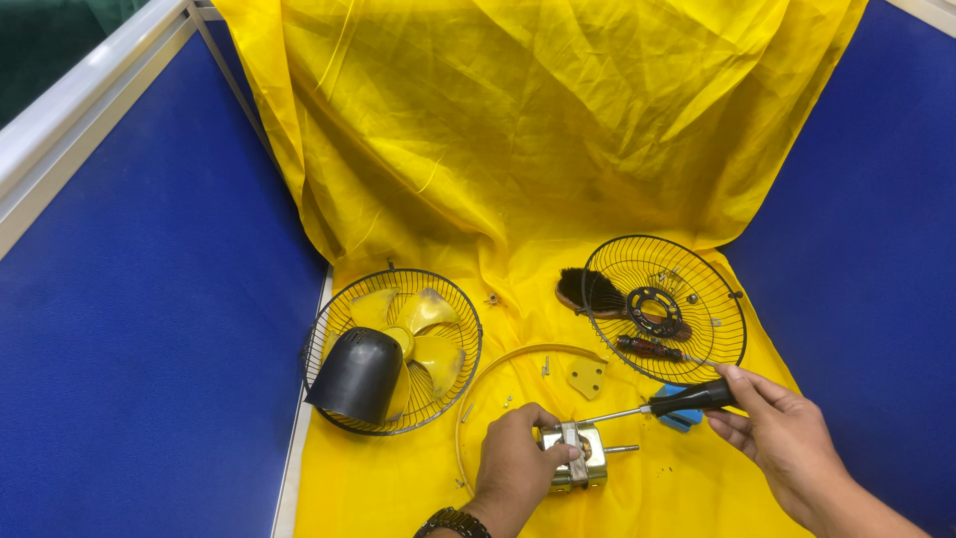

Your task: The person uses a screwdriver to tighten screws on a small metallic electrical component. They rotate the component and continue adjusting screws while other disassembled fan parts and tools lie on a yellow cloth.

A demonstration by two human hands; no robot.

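Observation:
My left hand (pixel 518 458) grips a small metal fan motor (pixel 580 460) on the yellow cloth (pixel 398 478), its shaft pointing right. My right hand (pixel 782 428) holds a black-handled screwdriver (pixel 687 399) whose metal tip meets the top of the motor. A thin metal ring (pixel 498 367) lies around the spot where my left hand works. A small yellow plate (pixel 587 378) sits just behind the motor.
A wire fan guard (pixel 339 309) at the left holds yellow blades (pixel 423 334) and a black motor cover (pixel 358 374). Another guard (pixel 717 289) at the right holds a brush (pixel 590 291), a black ring part (pixel 654 309) and a second screwdriver (pixel 647 348). Blue partitions (pixel 149 299) flank both sides.

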